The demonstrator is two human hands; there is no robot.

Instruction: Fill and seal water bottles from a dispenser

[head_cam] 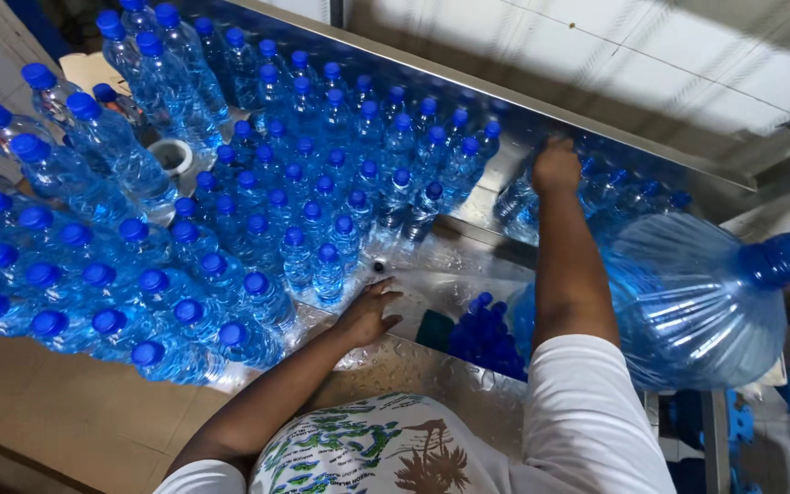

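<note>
Blue-capped bottles [322, 192] crowd the table; left hand [369, 311] rests flat, right hand's [555, 166] grip is hidden.

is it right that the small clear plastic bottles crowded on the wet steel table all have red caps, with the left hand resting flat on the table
Not quite: the head view shows the small clear plastic bottles have blue caps, not red. The left hand does rest flat on the wet steel table.
</note>
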